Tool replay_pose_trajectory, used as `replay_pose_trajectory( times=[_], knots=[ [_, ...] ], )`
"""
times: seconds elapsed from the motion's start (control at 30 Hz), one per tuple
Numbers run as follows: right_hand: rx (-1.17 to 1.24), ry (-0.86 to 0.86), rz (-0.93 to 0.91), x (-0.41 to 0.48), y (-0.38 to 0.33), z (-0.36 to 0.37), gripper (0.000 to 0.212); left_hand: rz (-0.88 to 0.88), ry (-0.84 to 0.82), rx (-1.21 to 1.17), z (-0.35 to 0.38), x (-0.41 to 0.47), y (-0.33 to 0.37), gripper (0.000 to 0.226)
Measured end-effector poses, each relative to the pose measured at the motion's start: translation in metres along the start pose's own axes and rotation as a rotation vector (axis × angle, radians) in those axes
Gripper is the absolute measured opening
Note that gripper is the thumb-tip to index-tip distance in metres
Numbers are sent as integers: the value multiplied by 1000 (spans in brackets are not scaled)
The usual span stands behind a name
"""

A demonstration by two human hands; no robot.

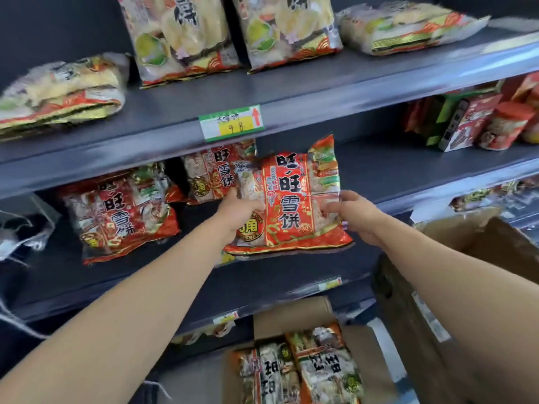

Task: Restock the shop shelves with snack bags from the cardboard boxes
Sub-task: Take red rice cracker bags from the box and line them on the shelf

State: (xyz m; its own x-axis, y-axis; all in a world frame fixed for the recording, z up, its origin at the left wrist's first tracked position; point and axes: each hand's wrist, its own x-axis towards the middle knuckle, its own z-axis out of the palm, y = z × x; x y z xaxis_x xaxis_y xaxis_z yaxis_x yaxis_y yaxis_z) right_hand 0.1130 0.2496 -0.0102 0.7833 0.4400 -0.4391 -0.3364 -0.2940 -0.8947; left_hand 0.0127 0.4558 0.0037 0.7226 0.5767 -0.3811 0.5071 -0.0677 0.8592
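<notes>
A red snack bag (291, 199) with large printed characters stands upright on the dark middle shelf (291, 275). My left hand (239, 212) grips its left edge and my right hand (354, 215) holds its right edge. Behind it stands a second red bag (213, 173), and a third (122, 208) leans at the left. Below, an open cardboard box (294, 316) holds more snack bags (306, 371).
The upper shelf (291, 91) carries pale yellow snack bags (186, 36), some upright, some lying flat, with a price tag (232, 122) on its edge. Red packs and cartons (478, 121) sit at the right. A second cardboard box (481, 287) stands open at the right.
</notes>
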Motion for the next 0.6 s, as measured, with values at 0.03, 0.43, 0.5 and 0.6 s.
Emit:
replay_pose_trajectory(
  times=[0.03,0.43,0.5,0.6],
  knots=[
    [-7,-27,-18,4,-6,16,33,-15,32,-6,-14,7,-6,87],
    [9,-185,-70,95,-35,131,57,-90,326,-12,-96,95,-45,63],
    [-1,-218,-34,107,-28,142,59,-118,339,19,-99,106,-53,65],
    [24,-236,-7,121,-16,156,85,-146,320,54,-101,116,-58,76]
  ],
)
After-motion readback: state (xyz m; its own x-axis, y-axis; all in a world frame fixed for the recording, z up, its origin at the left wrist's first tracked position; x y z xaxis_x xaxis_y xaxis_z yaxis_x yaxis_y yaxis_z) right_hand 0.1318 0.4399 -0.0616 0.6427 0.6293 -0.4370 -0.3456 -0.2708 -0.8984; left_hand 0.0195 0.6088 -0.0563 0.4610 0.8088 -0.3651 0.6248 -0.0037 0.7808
